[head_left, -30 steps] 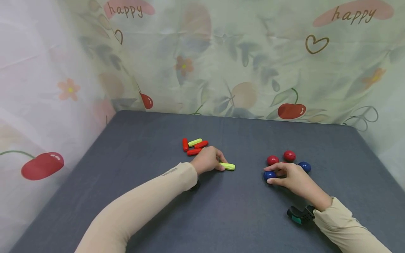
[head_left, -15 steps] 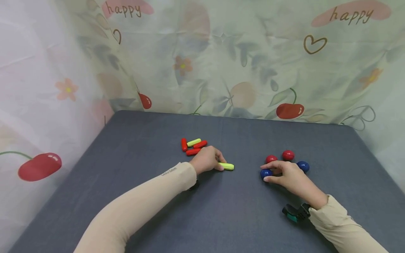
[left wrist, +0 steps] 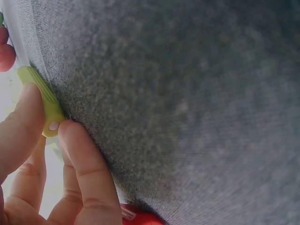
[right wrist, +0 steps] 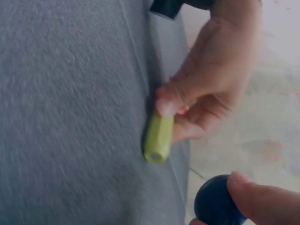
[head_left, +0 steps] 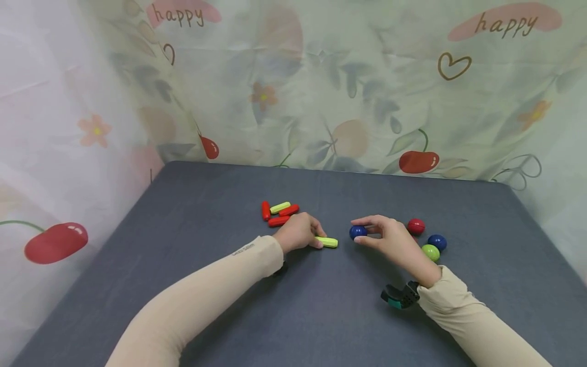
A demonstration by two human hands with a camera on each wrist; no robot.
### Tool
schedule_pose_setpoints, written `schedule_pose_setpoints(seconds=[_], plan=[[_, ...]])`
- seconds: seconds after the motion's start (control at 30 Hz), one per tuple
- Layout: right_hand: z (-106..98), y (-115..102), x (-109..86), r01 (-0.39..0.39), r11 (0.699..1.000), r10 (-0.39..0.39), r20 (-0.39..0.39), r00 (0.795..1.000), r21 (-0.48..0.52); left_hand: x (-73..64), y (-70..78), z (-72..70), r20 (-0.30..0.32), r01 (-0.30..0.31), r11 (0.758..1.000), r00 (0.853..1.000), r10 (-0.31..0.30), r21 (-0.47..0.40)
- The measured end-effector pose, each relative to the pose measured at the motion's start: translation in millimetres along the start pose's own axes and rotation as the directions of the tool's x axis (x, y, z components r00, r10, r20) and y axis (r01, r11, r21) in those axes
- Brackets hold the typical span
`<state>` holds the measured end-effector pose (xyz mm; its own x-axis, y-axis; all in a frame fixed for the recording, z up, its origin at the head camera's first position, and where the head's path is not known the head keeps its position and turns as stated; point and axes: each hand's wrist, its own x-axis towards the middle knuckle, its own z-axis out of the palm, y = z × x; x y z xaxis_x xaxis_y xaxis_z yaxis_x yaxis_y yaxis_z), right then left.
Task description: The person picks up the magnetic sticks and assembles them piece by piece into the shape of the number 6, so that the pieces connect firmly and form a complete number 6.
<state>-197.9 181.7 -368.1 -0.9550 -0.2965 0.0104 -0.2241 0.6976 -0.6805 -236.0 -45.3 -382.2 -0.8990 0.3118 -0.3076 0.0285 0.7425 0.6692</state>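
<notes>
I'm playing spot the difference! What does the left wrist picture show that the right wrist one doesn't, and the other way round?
Only the left wrist view shows two round red things at its left edge. Only the right wrist view shows the right hand holding a blue ball. Both show the left hand pinching a yellow-green stick and the grey cloth.

Head view: left hand [head_left: 299, 233] covers one end of ribbed yellow-green cylinder [head_left: 329, 242] and tip of red cylinder [head_left: 277, 221]; sleeve lettering [head_left: 243, 249] too small to read. Right wrist view: left hand blurred, blue ball [right wrist: 215, 201] cut by bottom edge. Left wrist view: red object [left wrist: 144, 217] likewise cut.
</notes>
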Motion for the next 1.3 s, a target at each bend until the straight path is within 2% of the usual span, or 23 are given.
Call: schedule_pose_setpoints(seconds=[0.3, 0.57, 0.93, 1.3], plan=[[19.4, 4.3, 6.1, -0.015, 0.999, 0.014, 0.038, 0.999, 0.040, 0.7, 0.1, 0.1, 0.006, -0.002, 1.000, 1.000, 0.002, 0.002], [30.2, 7.5, 9.7, -0.011, 1.000, 0.010, 0.059, 0.998, 0.022, -1.7, -0.5, -0.9, -0.005, -0.018, 1.000, 1.000, 0.018, 0.000], [32.8, 11.0, 11.4, -0.011, 0.999, 0.008, 0.067, 0.998, 0.036, -1.3, -0.8, -1.6, -0.001, -0.033, 0.999, 0.999, 0.033, -0.014], [32.9, 11.8, 13.4, -0.004, 0.999, 0.001, 0.068, 0.998, 0.044, 0.6, -4.4, -3.4, 0.039, -0.040, 0.997, 0.998, 0.043, -0.066]])
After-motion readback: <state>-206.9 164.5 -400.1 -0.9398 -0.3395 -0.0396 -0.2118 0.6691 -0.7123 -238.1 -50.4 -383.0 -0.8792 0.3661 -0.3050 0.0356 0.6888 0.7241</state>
